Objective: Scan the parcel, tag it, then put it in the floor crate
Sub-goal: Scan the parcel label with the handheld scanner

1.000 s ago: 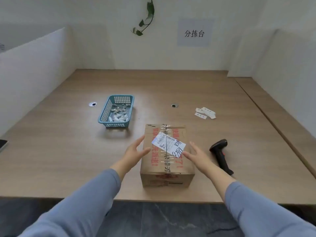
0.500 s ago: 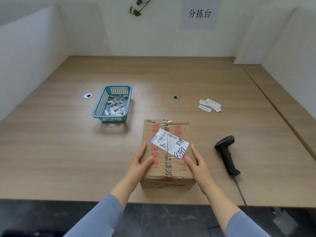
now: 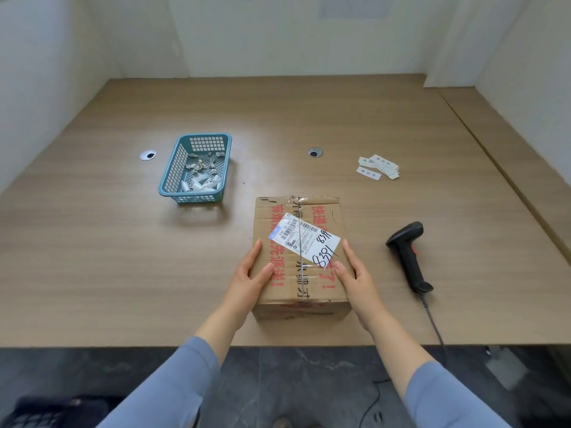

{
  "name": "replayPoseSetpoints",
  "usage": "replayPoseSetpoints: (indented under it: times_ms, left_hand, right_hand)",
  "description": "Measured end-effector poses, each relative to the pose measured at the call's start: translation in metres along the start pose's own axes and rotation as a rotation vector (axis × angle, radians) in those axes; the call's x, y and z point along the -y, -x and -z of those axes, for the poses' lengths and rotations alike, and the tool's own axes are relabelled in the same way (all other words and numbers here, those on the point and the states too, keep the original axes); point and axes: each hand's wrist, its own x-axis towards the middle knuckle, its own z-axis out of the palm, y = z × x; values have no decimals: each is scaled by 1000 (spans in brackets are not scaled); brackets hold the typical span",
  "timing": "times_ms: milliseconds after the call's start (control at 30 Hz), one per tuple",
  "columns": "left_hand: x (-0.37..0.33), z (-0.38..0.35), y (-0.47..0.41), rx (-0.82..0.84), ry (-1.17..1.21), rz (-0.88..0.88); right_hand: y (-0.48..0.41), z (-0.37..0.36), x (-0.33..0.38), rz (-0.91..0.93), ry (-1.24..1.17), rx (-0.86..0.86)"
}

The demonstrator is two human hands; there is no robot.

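On the table (image 3: 123,273), parcel (image 3: 296,282) sits clasped between left hand (image 3: 250,282) and right hand (image 3: 358,279).

The left hand (image 3: 250,278) and right hand (image 3: 355,273), open and just short of the cardboard parcel (image 3: 299,257) a second ago, now press flat against its two sides; both thumbs lie on its top.

A cardboard parcel (image 3: 301,257) sits near the front edge of the wooden table (image 3: 123,257), its white shipping label (image 3: 304,242) facing up. The left hand (image 3: 250,281) and right hand (image 3: 355,278) press flat against its two sides. A black scanner (image 3: 408,254) lies just right; a blue basket (image 3: 197,168) and loose tags (image 3: 378,166) rest farther back.
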Motion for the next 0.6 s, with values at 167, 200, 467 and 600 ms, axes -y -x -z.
replayPoseSetpoints:
  times_ms: [167, 200, 467, 600]
  left_hand:
    - [3, 1, -3, -12, -8, -7]
    - [3, 1, -3, -15, -10, -9]
    - [3, 2, -4, 3, 9, -8]
    - [2, 3, -5, 15, 14, -1]
  right_hand:
    - [-2, -1, -2, 21, 18, -6]
    - [-2, -1, -3, 29, 18, -6]
    - [-1, -2, -4, 27, -34, -7]
    - [0, -3, -4, 24, -49, -8]
